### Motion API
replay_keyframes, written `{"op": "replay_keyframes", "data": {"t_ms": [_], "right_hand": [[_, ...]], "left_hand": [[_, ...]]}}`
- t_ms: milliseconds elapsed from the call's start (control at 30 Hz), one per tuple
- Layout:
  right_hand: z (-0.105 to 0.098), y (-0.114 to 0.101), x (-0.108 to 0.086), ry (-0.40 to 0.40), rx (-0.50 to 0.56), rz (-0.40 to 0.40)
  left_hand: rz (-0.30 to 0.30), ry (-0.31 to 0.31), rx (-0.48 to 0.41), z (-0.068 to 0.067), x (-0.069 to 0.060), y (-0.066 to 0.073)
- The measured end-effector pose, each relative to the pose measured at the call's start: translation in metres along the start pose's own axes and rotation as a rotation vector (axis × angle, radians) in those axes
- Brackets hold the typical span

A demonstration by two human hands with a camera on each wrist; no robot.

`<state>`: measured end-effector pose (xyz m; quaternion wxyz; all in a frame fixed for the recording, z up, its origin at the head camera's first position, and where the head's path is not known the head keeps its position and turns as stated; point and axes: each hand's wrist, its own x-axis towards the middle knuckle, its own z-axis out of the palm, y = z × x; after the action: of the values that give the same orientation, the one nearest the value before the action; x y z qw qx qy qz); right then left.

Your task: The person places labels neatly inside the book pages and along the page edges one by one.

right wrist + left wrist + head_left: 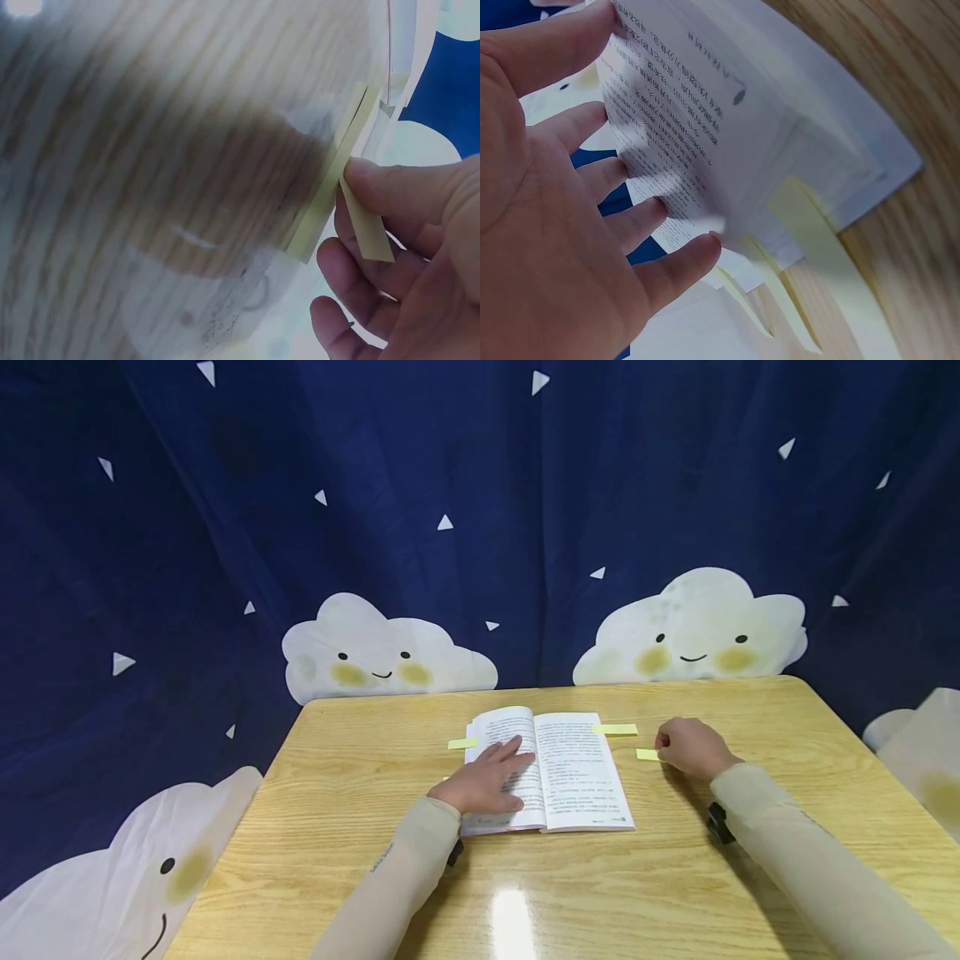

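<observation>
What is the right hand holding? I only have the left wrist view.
Observer: The right hand pinches a yellow strip with its thumb and fingers.
Operator: Where is that hand?
Observer: Head view puts it to the right of the open book, apart from it.
Operator: Anything marking that side of it?
Observer: Yes, a second yellow strip overlaps the right edge near the top and sticks out past it.

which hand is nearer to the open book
Left. The left hand rests on the left page of the open book; the right hand is apart from it, beyond its right edge, pinching a yellow strip.
</observation>
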<state>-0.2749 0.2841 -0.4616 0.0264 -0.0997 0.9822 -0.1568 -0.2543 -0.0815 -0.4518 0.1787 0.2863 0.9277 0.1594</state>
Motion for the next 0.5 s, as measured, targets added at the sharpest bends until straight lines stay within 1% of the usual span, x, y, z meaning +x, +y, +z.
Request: {"op": "replay_keyframes", "data": {"t_ms": [167,400,500], "right_hand": [[-0.0015,0.0015,0.0011,-0.036,0.007,-0.014],[-0.0013,0.0,0.005,-0.062,0.067,0.026],[-0.002,-0.0022,0.0053,-0.061,0.086,0.025]], "left_hand": [[0.005,0.001,-0.008,-0.0004,0.0001,0.0],[0.003,-0.005,-0.015,-0.0008,0.0008,0.0002],[0.0,-0.005,-0.017,0.0001,0.0009,-0.0001]]}}
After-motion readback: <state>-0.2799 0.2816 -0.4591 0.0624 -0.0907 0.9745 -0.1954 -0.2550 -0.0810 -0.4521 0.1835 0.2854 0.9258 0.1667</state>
